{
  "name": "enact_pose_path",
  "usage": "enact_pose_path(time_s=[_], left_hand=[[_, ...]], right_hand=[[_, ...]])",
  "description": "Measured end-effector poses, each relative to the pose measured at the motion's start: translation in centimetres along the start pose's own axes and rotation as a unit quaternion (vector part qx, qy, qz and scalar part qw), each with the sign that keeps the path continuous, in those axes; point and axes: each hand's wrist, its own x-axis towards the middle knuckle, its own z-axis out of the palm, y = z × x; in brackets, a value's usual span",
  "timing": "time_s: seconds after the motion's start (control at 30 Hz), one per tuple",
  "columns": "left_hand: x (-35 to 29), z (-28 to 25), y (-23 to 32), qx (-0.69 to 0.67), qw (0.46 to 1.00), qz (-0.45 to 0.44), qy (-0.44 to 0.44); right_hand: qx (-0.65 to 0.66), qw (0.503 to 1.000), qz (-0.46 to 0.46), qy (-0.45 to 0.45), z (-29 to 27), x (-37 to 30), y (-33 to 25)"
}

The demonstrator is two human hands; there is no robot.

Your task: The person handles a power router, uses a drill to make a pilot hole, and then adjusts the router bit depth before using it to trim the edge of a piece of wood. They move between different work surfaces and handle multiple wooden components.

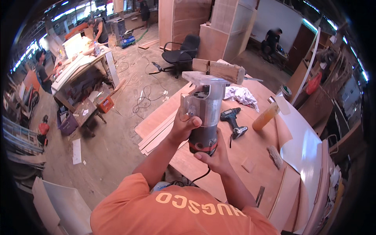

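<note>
Both my hands hold a corded trim router, tilted with its clear base plate toward the far side. My left hand wraps the metal body from the left, thumb across it. Around the dark rear end with the red band, my right hand is closed from the right. A black cord runs down from this end toward my shirt. Beyond the base plate a wooden block shows; whether it touches the plate I cannot tell.
On the plywood-topped table are a cordless drill, a bottle of amber liquid, a white cloth and wood strips. An office chair stands beyond. Cables cross the floor. Other people work at a left bench.
</note>
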Motion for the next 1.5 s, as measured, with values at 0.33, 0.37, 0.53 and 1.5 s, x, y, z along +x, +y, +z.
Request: enact_pose_path(time_s=[0.33,0.37,0.53,1.5], left_hand=[[3.6,0.8,3.4,0.181,0.983,0.001,0.023],[4.2,2.3,4.1,0.162,0.986,-0.024,0.028],[5.6,5.3,5.4,0.105,0.982,-0.152,-0.032],[-1.4,3.7,-2.2,-0.009,0.997,-0.065,-0.049]], right_hand=[[-0.044,0.988,-0.071,0.127,-1.4,-1.1,0.0],[-0.059,0.986,-0.079,0.132,-1.4,-1.2,0.4],[-0.094,0.978,-0.077,0.168,-1.4,-2.5,0.9],[-0.076,0.98,-0.088,0.164,-2.4,-3.6,2.3]])
